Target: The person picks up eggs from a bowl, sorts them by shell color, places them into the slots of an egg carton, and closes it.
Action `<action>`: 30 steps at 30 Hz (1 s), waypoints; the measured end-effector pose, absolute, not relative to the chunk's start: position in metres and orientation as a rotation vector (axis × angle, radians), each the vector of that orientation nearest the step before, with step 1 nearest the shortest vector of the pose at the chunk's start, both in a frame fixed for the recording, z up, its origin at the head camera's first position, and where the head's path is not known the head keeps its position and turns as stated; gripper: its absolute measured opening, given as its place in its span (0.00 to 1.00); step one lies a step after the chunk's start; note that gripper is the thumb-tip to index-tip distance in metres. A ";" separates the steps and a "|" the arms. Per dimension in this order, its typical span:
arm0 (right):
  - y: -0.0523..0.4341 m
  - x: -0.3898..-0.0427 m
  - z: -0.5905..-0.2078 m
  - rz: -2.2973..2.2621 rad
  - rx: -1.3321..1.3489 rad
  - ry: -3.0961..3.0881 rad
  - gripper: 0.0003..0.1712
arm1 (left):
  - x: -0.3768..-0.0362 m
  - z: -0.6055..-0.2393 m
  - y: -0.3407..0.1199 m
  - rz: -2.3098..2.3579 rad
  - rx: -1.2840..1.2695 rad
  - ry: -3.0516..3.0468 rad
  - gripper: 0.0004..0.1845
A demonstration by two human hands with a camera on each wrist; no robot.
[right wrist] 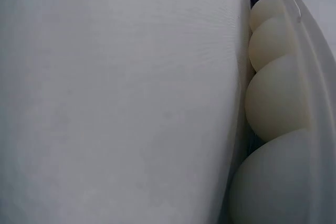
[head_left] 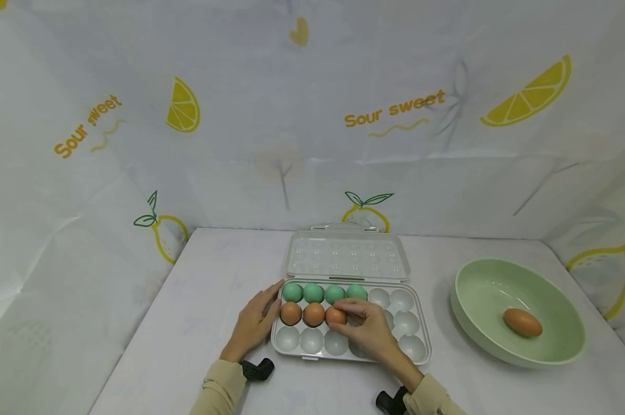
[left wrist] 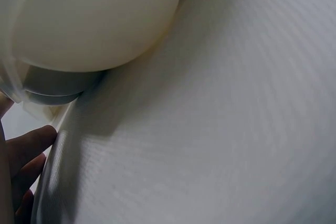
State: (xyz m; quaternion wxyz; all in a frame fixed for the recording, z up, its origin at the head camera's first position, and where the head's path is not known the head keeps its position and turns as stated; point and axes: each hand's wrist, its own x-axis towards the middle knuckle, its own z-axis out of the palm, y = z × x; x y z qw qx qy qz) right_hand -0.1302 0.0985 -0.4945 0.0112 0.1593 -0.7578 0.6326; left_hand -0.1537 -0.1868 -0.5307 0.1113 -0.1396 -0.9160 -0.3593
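right hand: fingertips pinch third brown egg in egg tray middle row | left hand: relaxed, fingers flat against tray's left edge | four green eggs in back row | green bowl on counter holds another brown egg

The only readable words are on the backdrop cloth behind the worktop. "Sour sweet" is printed in yellow-orange letters above the worktop's far edge, and the same "Sour sweet" stands tilted on the cloth's left panel. Nothing else carries legible text.
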 end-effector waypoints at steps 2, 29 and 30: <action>0.098 -0.130 -0.495 1.966 0.499 -2.359 0.27 | -0.153 -0.530 -0.187 -1.055 -0.409 -2.690 0.25; 0.096 -0.127 -0.491 1.953 0.445 -2.377 0.28 | -0.153 -0.533 -0.186 -1.040 -0.390 -2.705 0.25; 0.096 -0.127 -0.490 1.953 0.444 -2.378 0.28 | -0.153 -0.533 -0.186 -1.040 -0.395 -2.698 0.25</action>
